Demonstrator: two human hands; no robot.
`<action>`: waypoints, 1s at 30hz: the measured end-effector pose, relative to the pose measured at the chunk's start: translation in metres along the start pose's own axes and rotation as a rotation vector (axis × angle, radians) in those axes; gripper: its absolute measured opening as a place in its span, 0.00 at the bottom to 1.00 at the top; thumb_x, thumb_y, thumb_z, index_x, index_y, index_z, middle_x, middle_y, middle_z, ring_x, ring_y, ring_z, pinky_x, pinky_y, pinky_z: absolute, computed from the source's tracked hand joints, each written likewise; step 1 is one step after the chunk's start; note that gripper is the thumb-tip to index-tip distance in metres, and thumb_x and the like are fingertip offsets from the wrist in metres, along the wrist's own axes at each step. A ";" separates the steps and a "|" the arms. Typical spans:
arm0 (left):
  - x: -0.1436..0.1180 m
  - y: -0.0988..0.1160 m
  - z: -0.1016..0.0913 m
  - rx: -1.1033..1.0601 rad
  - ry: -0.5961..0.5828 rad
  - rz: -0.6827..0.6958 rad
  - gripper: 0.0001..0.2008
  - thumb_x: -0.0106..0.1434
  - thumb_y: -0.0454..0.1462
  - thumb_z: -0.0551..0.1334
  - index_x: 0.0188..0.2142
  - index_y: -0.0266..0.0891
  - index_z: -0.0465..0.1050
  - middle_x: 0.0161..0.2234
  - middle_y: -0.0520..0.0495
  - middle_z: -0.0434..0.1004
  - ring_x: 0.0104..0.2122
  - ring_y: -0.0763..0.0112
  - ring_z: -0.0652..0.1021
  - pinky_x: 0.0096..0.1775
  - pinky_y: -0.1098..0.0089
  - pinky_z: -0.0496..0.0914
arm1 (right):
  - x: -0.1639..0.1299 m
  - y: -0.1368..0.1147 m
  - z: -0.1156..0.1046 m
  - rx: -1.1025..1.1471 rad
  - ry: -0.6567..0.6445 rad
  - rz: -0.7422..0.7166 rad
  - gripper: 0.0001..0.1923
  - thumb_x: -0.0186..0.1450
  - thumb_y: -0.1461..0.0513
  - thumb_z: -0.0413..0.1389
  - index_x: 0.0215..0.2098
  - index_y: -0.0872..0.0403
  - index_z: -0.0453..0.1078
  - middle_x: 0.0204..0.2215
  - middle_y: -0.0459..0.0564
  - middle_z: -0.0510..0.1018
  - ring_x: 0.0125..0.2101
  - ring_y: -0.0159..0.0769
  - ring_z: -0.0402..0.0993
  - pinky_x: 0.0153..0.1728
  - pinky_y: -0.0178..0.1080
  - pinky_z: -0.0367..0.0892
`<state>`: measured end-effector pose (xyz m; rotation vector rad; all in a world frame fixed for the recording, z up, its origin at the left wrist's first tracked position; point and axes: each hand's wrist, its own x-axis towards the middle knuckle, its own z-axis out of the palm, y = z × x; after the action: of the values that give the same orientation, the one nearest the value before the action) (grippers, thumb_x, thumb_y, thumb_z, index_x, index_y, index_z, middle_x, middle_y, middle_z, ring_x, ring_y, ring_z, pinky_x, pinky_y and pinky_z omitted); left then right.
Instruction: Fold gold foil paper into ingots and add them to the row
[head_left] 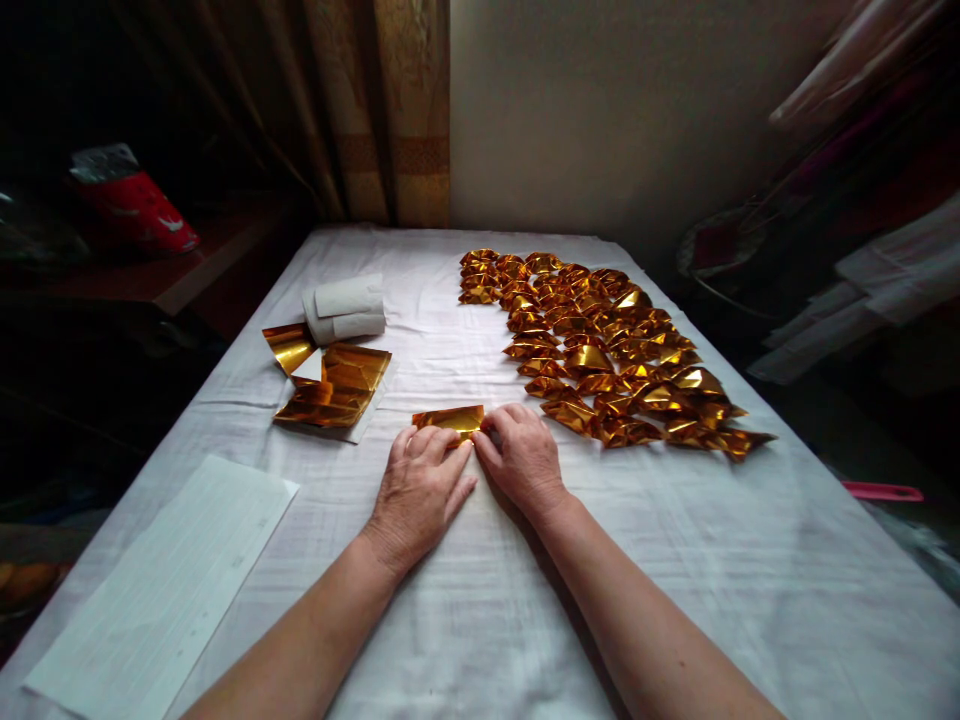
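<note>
- Nearest us, bare cloth covers the tabletop [465, 630] between and beside our forearms, leaving us elbow room; a pale paper sheet [172, 580] runs along the left edge.
- Our left hand [424, 480] and right hand [521, 455] meet in the middle, fingers drawn in narrow, both holding the gold foil piece [448, 420]: left along its near side, right at its right end. It looks partly rolled, so we judge it unfinished.
- Just beyond our right hand begin the folded foil pieces [589, 360], in close rows reaching toward the far right corner and nearing the right edge. These seem done, a good many.
- Beyond our left hand, a stack of flat foil [360, 375] seems left to work; we cannot count its layers.
- Behind that stands a white paper bundle [349, 310], with bare cloth between it and the rows.
- The far edge ends by a curtain [420, 100] and wall [600, 120].
</note>
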<state>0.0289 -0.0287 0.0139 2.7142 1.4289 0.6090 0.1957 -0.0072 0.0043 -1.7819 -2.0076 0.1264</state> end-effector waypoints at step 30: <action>-0.013 0.000 -0.012 0.232 -0.172 -0.134 0.22 0.68 0.43 0.56 0.57 0.37 0.71 0.58 0.37 0.71 0.58 0.47 0.70 0.61 0.41 0.53 | -0.013 -0.015 -0.002 0.026 -0.096 -0.366 0.16 0.70 0.60 0.49 0.53 0.51 0.72 0.53 0.51 0.75 0.54 0.42 0.65 0.54 0.43 0.59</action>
<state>0.0181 -0.0405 0.0203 2.7226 1.7133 0.2079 0.1830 -0.0226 0.0080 -1.3864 -2.3515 0.1242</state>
